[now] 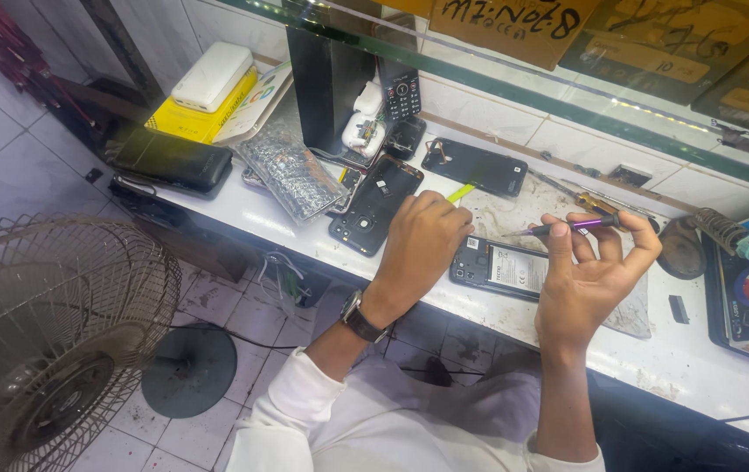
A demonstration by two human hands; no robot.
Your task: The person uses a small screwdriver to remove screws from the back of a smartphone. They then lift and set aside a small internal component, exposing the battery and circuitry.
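My left hand (423, 243), with a watch on its wrist, rests knuckles-up on the white counter (261, 214), fingers closed around a thin yellow-green tool (460, 192) that pokes out past them. My right hand (591, 271) is raised palm-up and pinches a slim screwdriver (571, 227) with a purple band, its tip pointing left. Between the two hands lies an opened black phone (501, 267) showing its battery. A black phone back (376, 205) lies just left of my left hand.
Another black phone (477, 166), a keypad phone (402, 89), a silver foil bag (291, 170), a white power bank (213, 77) on a yellow box and a dark pouch (169, 159) crowd the counter. A soldering iron stand (724, 232) sits right. A wire-cage fan (51, 323) stands on the floor, left.
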